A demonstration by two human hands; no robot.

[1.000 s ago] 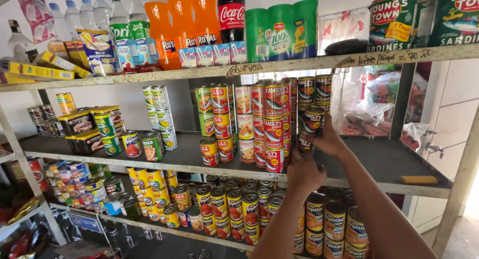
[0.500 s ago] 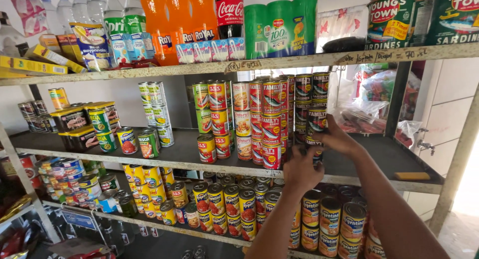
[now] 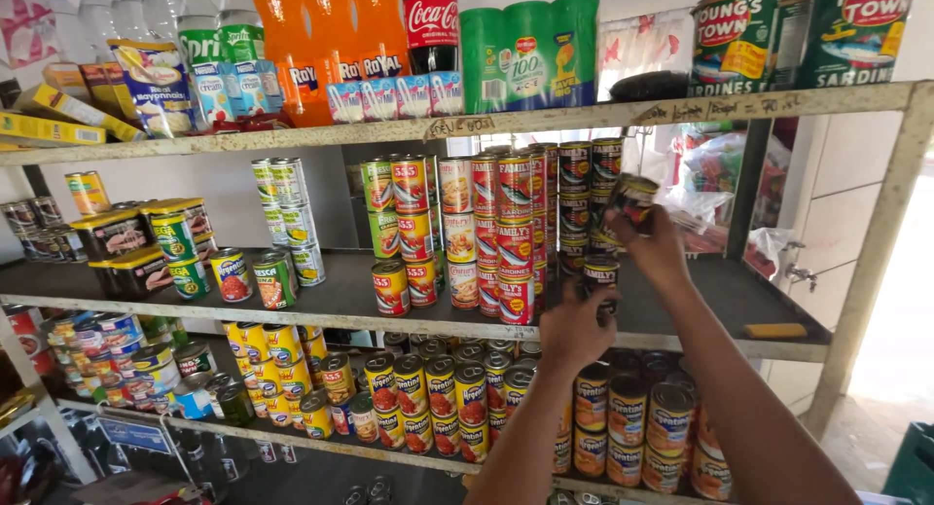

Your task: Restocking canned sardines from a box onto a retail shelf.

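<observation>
Hands apart: left (image 3: pixel 574 330) grips dark can (image 3: pixel 599 273), right (image 3: pixel 654 244) grips another can (image 3: pixel 632 199).

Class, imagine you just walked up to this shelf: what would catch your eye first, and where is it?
First, the two hands at centre right: the right hand lifts a dark can, the left hand grips another can on the middle shelf. Next, the orange bottles up top.
</observation>
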